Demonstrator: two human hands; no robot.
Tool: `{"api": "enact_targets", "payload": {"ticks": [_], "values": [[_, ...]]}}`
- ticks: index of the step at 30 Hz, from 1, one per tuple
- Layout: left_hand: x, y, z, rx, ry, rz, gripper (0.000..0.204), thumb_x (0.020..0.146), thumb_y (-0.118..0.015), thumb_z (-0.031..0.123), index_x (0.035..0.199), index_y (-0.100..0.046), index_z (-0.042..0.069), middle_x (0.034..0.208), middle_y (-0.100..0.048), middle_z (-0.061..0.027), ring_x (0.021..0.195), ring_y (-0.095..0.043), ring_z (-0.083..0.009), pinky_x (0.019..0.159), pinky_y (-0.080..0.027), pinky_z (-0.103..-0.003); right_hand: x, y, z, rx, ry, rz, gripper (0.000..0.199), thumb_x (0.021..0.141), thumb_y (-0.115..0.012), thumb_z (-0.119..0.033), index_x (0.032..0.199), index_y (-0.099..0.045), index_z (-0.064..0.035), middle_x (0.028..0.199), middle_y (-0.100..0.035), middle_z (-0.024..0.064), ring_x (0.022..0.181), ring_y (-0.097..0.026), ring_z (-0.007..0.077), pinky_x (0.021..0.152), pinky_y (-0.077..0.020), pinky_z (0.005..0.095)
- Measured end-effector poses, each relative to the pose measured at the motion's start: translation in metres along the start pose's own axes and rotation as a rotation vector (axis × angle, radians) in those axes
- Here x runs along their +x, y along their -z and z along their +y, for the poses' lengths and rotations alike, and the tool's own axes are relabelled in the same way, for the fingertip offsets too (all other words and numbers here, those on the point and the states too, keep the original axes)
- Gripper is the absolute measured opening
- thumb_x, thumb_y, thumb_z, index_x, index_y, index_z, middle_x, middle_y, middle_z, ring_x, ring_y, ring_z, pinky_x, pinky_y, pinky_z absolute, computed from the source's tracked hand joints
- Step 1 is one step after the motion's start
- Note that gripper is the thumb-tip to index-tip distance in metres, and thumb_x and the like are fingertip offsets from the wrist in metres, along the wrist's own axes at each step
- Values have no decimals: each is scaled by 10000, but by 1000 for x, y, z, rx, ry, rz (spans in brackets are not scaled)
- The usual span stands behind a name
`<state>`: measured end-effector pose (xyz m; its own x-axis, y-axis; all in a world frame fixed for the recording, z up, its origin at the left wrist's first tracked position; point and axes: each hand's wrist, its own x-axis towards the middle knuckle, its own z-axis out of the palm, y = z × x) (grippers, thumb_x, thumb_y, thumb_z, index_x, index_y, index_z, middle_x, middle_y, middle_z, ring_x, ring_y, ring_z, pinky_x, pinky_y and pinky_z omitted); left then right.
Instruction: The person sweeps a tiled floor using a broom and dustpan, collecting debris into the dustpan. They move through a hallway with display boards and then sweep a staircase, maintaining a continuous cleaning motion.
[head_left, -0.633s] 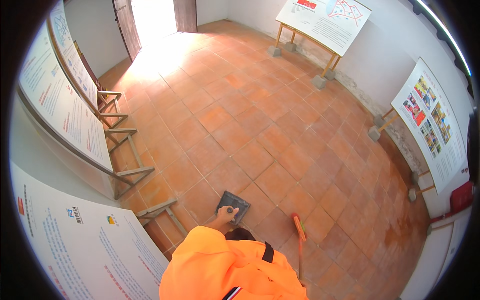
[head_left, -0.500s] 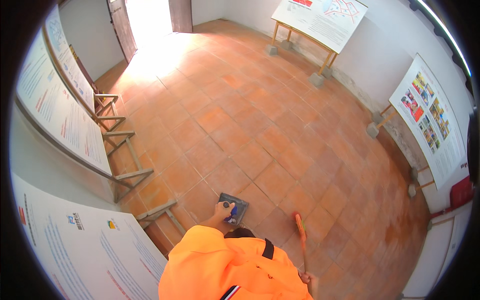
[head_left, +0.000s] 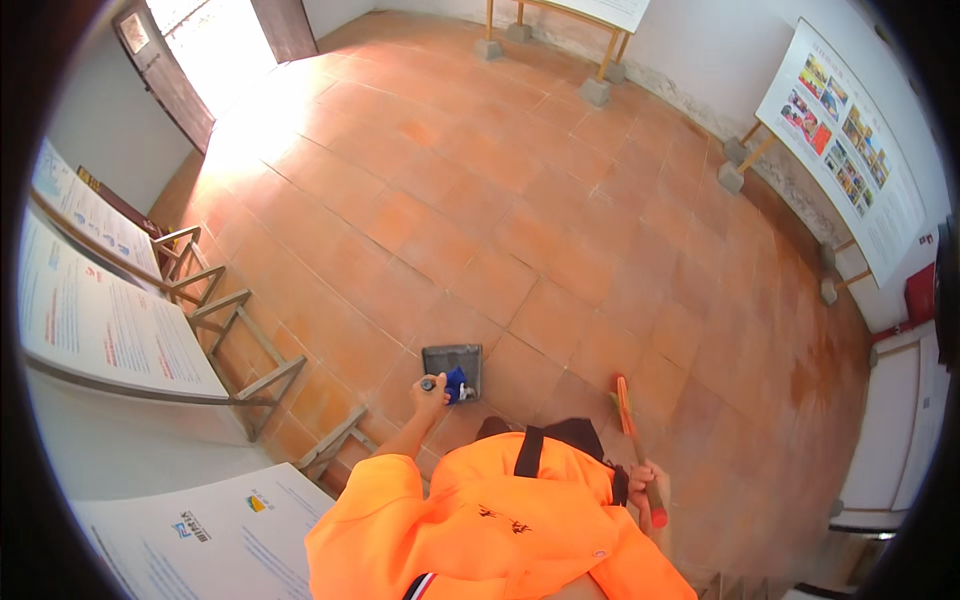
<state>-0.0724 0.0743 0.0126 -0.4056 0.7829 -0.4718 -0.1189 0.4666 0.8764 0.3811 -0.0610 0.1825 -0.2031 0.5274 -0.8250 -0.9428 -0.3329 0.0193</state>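
My left hand (head_left: 431, 394) is closed round the upright handle of a dark grey dustpan (head_left: 466, 357), whose handle end shows above my fist. Inside the pan lie something blue (head_left: 455, 384) and a small whitish piece (head_left: 465, 394), too small to name. On my other side, my right hand (head_left: 648, 482) grips the stick of a broom (head_left: 625, 405) with a narrow orange-red head and a red tip at the stick's near end. The broom head points away from me, low over or on the tiles; I cannot tell if it touches.
Terracotta tiles (head_left: 480, 220) cover the floor. Display boards (head_left: 120, 340) on wooden stands (head_left: 255, 365) line the left side. A photo board (head_left: 850, 150) leans along the right wall, its legs in concrete blocks (head_left: 730, 177). Light enters by an open doorway (head_left: 215, 50) at the far left.
My view has turned right and tipped down. My right hand has come further into view, with the broom's red stick end now showing. Both hands keep their hold.
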Motion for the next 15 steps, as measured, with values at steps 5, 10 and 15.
{"api": "enact_targets", "payload": {"ticks": [5,10,15], "values": [[22,0,28,-44,-48,68,239,812,-608,209,730,-594,-16,584,-593,-91,472,-580,-134,416,-477,-240,28,-66,-20,226,-46,58,127,868,-453,-130,877,-452,-3,581,-433,-12,480,-466,105,451,-403,238],[68,14,43,-125,46,189,240,834,-574,197,743,-559,-25,622,-584,-112,467,-588,-166,392,-478,-239,89,-151,-74,437,17,-32,156,809,-479,-95,660,-467,-52,543,-449,3,498,-493,132,488,-500,259],[124,34,78,-176,148,358,238,839,-554,196,800,-531,-38,664,-578,-121,454,-581,-175,381,-485,-252,161,-260,-120,450,204,43,180,753,-516,-66,579,-472,-79,533,-474,-2,496,-513,136,469,-486,251]]}}
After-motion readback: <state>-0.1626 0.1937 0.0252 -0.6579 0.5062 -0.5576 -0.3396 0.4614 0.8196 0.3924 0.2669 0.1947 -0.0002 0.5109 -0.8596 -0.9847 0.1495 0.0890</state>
